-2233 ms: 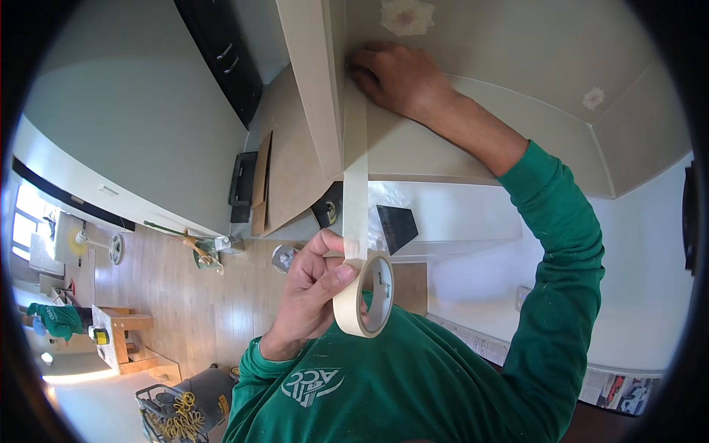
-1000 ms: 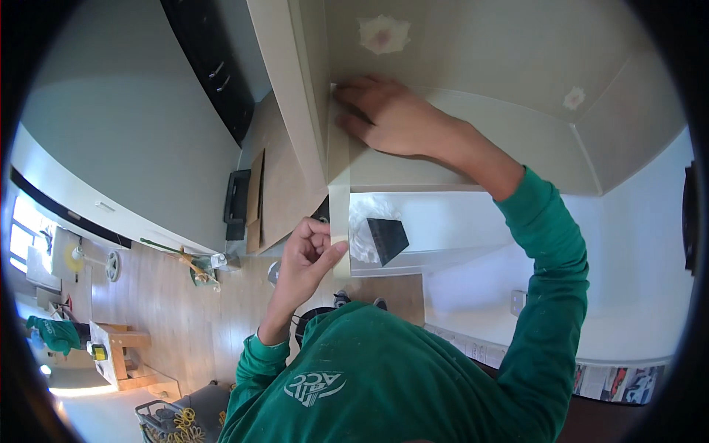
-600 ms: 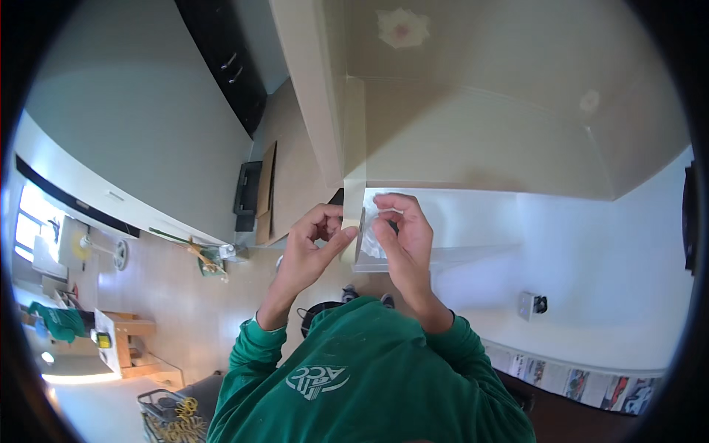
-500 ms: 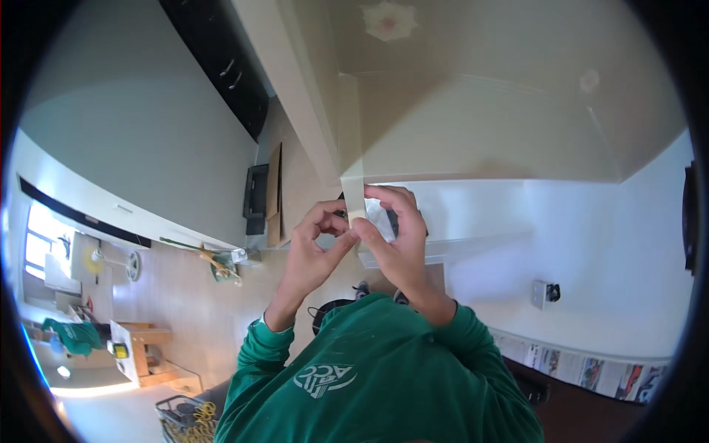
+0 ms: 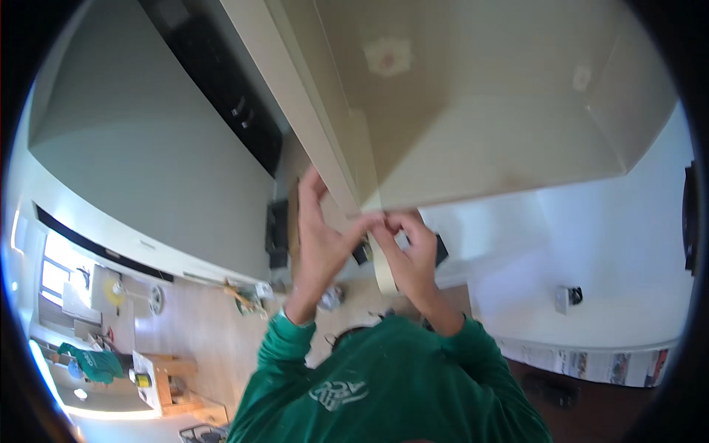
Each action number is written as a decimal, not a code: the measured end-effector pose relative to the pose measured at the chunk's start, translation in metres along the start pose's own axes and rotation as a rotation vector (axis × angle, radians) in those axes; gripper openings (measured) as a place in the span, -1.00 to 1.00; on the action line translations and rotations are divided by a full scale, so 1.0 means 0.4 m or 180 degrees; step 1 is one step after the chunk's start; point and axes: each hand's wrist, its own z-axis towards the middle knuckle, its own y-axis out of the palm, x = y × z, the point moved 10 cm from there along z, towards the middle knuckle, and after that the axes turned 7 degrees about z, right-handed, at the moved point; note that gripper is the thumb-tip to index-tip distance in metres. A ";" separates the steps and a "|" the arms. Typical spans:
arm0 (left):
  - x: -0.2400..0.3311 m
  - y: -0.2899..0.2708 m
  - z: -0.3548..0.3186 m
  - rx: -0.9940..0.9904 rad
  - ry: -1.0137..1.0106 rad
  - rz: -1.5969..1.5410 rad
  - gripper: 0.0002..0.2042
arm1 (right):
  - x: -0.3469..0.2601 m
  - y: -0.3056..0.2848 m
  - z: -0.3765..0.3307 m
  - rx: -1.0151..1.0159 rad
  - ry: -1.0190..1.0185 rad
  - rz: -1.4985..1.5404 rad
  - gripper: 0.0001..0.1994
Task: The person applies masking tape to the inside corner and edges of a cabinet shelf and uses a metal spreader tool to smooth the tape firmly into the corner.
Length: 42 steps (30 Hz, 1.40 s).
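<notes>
A pale strip of masking tape [image 5: 382,267] runs down the inside of a beige cabinet [image 5: 509,140] and over its lower edge, its loose end hanging and curling below. My right hand [image 5: 413,260] pinches the tape between thumb and fingers just under that edge. My left hand [image 5: 319,247] is spread beside the cabinet's side panel [image 5: 299,103]. Its fingers reach up along the panel's outer side, while its thumb stretches across to the tape and meets my right fingertips. Exactly how the thumb touches the tape is hidden.
Left of the cabinet stands a large grey panel [image 5: 155,148] with a black unit [image 5: 214,81] behind it. A white wall [image 5: 509,295] with a socket box [image 5: 567,299] lies right. At far left, a person in green [image 5: 100,365] is near a wooden bench [image 5: 173,365].
My left hand has let go of the tape's end and spread upward beside the panel. My right hand stays on the tape, whose end now hangs curled below. The view has shifted.
</notes>
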 end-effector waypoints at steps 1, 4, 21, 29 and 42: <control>0.004 -0.005 0.006 0.0059 0.0004 -0.0081 -0.05 | -0.012 0.001 0.003 -0.0025 -0.0194 -0.0112 -0.91; 0.056 -0.017 0.018 -0.0111 0.0265 0.0391 -0.16 | -0.056 0.002 0.009 -0.0011 -0.0657 -0.0254 -0.91; 0.092 0.011 -0.006 -0.0015 0.0627 0.0820 -0.09 | -0.176 0.003 -0.074 0.0776 -0.2710 -0.2000 -0.83; 0.096 0.004 -0.016 0.0085 0.0661 0.0753 -0.07 | -0.169 0.015 -0.096 0.0830 -0.3129 -0.2170 -0.79; 0.110 -0.001 0.001 0.0136 0.1201 0.1524 0.08 | -0.075 -0.037 -0.230 0.0111 -0.1837 -0.1409 -0.80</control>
